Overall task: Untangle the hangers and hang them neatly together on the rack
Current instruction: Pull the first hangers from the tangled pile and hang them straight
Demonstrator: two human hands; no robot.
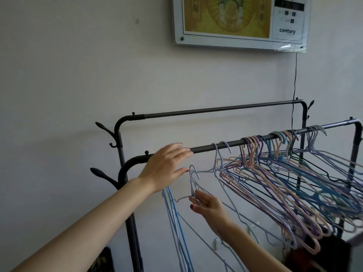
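right hand point(206, 203) on pale hangers point(194, 181), "century" on wall panel point(287, 30)

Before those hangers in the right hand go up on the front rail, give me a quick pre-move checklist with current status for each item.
1. Grip: right hand pinches the necks of the held hangers below their hooks. Ok.
2. Hooks free: their hooks point up, below the front rail, not on it. Ok.
3. Held bunch untangled: its wires cross other light blue wires hanging below. Cannot tell.
4. Landing spot: bare rail between the left hand and the two lone hooks. Ok.
5. Left hand clear: open, fingers lying over the rail right at that spot. Not ok.
6. Hung hangers neat: bunched but splayed at differing angles. Not ok.
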